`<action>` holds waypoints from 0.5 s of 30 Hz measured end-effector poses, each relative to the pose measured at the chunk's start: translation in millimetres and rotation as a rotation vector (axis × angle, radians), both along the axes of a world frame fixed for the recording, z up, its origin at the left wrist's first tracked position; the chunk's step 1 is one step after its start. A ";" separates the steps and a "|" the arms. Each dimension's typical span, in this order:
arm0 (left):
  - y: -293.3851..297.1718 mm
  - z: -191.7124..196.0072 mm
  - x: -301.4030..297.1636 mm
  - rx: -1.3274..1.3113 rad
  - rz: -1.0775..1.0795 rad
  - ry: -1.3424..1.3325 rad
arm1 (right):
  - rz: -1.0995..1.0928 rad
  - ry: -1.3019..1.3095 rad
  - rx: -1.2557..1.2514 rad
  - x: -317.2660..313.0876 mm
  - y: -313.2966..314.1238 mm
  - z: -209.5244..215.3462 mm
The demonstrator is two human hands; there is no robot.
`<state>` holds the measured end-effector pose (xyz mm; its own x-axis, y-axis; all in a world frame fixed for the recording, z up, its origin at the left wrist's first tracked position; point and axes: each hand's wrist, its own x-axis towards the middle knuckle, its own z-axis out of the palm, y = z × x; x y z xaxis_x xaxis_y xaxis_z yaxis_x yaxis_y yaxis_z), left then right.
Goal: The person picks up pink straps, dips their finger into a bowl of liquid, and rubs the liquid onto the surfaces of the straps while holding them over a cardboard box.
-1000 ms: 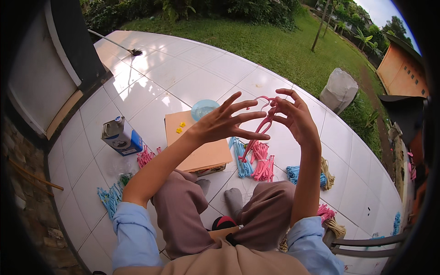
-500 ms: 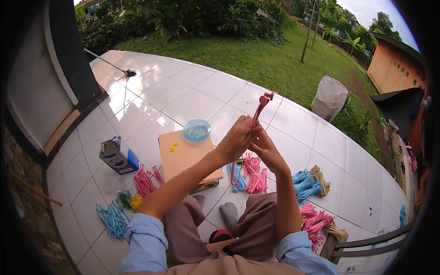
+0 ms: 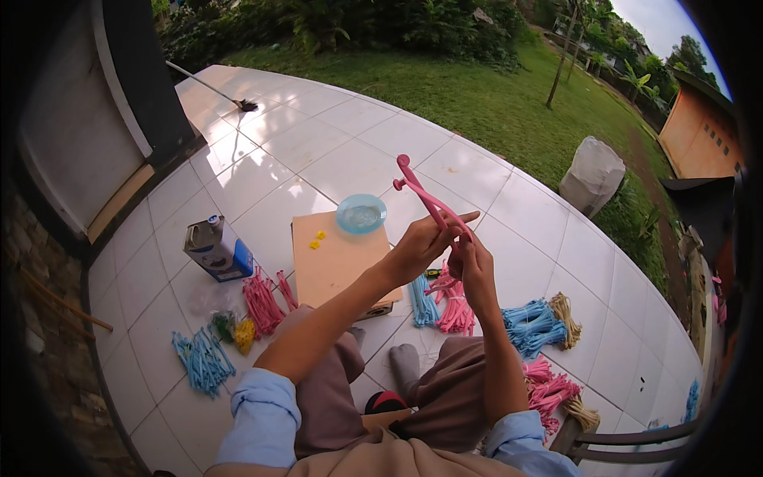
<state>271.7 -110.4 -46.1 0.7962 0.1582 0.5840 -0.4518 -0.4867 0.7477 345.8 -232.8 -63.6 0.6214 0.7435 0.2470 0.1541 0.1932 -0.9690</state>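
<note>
I sit on a white tiled terrace with my legs folded. My left hand (image 3: 421,246) and my right hand (image 3: 474,269) meet in front of me, both pinching a bundle of pink strips (image 3: 425,197) that sticks up and to the left, its tip curled. Below my hands on the tiles lie pink strips (image 3: 455,306) and blue strips (image 3: 422,302). A brown cardboard sheet (image 3: 338,258) lies left of my hands, with a round light-blue dish (image 3: 361,213) at its far edge and small yellow bits (image 3: 318,239) on it.
A metal can (image 3: 216,249) stands at the left. More pink strips (image 3: 262,300), a blue bundle (image 3: 203,359) and yellow pieces (image 3: 244,334) lie lower left. Blue and tan bundles (image 3: 540,322) and pink ones (image 3: 552,389) lie right. A white sack (image 3: 592,175) stands on the grass; a broom (image 3: 214,89) lies far left.
My hands came together from spread apart and closed on the pink strips, which now stand straighter. The view tilted so more of the terrace and lawn shows.
</note>
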 end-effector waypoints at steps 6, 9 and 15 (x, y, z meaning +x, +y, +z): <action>0.8 -13.1 3.8 -0.308 0.143 -0.058 | -0.167 0.090 0.063 -7.0 22.0 2.8; 3.5 -10.8 1.5 -0.529 0.105 -0.028 | -0.165 0.068 0.170 -5.1 29.3 -0.7; 35.5 -16.4 -13.6 -0.636 0.112 0.276 | -0.133 -0.655 0.013 -9.5 46.6 -3.2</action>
